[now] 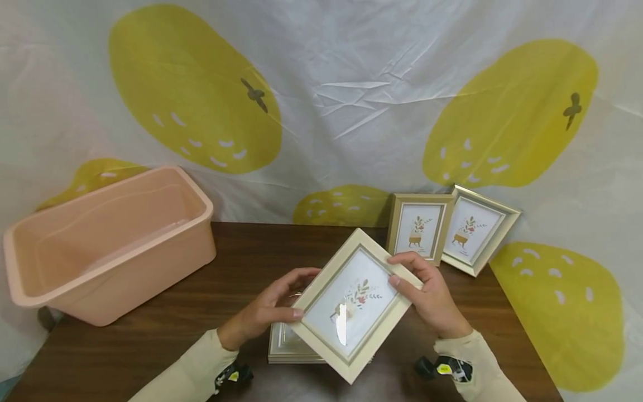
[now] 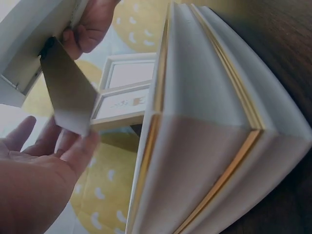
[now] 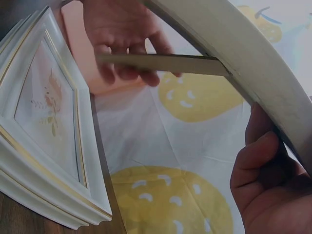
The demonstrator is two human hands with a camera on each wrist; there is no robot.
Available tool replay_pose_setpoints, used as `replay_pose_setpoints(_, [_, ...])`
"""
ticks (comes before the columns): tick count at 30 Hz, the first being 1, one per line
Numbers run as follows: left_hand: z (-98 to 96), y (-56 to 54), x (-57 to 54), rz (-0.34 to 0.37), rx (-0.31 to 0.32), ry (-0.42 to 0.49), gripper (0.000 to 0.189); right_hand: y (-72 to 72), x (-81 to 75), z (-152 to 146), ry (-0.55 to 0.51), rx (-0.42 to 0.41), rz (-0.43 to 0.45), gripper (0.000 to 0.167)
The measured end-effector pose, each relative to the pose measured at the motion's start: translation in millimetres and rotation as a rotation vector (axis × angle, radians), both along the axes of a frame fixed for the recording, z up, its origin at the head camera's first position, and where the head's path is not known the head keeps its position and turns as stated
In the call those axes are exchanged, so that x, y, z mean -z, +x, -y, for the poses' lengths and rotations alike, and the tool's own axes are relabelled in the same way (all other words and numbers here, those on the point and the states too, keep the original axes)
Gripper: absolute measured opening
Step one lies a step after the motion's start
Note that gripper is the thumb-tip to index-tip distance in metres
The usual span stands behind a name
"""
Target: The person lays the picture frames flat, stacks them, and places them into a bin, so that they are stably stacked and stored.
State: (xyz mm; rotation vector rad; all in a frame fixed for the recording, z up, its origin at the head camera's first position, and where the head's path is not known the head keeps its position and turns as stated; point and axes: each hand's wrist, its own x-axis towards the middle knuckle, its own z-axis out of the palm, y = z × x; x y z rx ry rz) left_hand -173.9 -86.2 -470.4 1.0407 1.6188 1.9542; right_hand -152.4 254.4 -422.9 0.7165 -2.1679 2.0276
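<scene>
My right hand (image 1: 427, 290) grips a cream picture frame (image 1: 313, 301) by its right edge, thumb on the front. The frame is tilted and shows a plant print under shiny glass. At its left edge is my left hand (image 1: 271, 304), with the thumb tip at the border and the fingers partly hidden behind. The left wrist view shows the stand (image 2: 70, 90) swung out from the frame's back, its lower end at my left fingertips. Beneath the held frame lies a stack of picture frames (image 1: 293, 343), largely covered in the head view.
Two picture frames stand at the back right, a tan one (image 1: 393, 229) partly before a silvery one (image 1: 502, 229). A pink plastic bin (image 1: 150, 268) occupies the left side of the dark wooden table (image 1: 236, 245). Behind hangs a fruit-patterned cloth (image 1: 346, 139).
</scene>
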Motion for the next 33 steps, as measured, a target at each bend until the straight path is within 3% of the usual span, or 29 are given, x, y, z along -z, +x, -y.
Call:
replay_pose_setpoints(4, [-1.0,0.5,-0.5,-0.024,-0.065,0.022,0.064,0.2,2.4,0.4,0.019,0.052,0.022,0.028])
replay_pose_setpoints(8, [-0.3,4.5,-2.7,-0.031,-0.176,-0.037,0.056,0.1,7.0,2.2,0.022,0.088,0.054,0.027])
replay_pose_setpoints(19, [3.1,19.6,-1.0,0.087,-0.4,-0.19,0.053,-0.4,21.3,7.8,0.01,0.129,0.122,0.027])
replay_pose_setpoints(26, [6.8,30.0,6.0,0.12,-0.473,-0.213,0.051,6.0,34.5,14.2,-0.008,0.218,0.178,0.029])
replay_pose_setpoints(33, [6.5,40.5,10.8,0.16,-0.526,-0.163,0.056,11.4,45.5,23.8,-0.016,0.299,0.22,0.034])
